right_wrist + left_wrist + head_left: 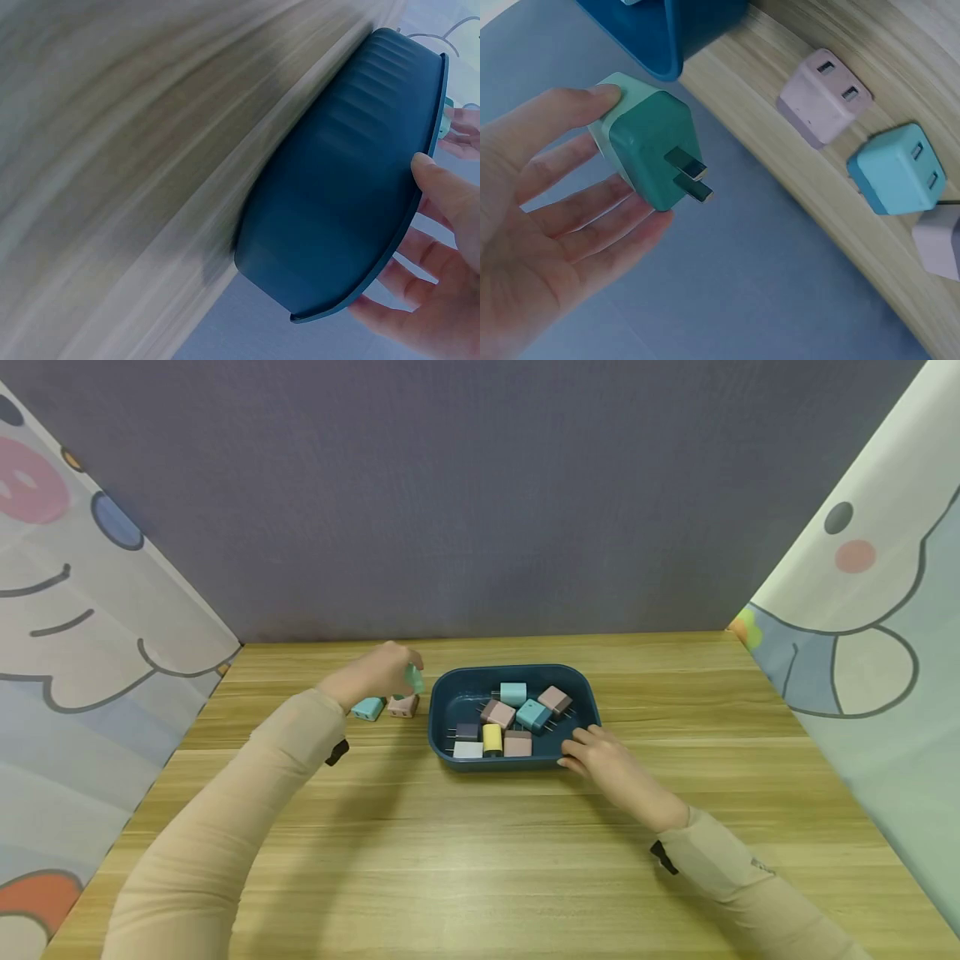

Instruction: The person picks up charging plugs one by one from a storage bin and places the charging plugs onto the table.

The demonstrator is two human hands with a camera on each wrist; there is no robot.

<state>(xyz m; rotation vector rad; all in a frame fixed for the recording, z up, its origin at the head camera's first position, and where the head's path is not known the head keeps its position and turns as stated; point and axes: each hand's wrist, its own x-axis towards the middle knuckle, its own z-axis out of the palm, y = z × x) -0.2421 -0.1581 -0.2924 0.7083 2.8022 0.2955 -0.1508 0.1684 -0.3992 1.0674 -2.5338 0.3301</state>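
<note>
Between the thumb and fingers of my left hand [378, 675] is a green charger plug [652, 142], held above the table just left of a dark blue bin [517, 765]. Its two metal prongs point away from the palm in the left wrist view. My right hand [615, 777] grips the bin's rim at the front right corner, thumb on the outer wall. Inside lie several charger plugs, among them a yellow one [492, 739], a light blue one [513, 694] and a pink one [555, 699].
On the wooden table [480, 860], left of the bin, lie a pink charger plug [829, 97] and a turquoise one [904, 169]. A pale plug [939, 240] is partly cut off in the left wrist view. A grey panel [480, 510] stands behind the table, with cartoon-printed cloth at both sides.
</note>
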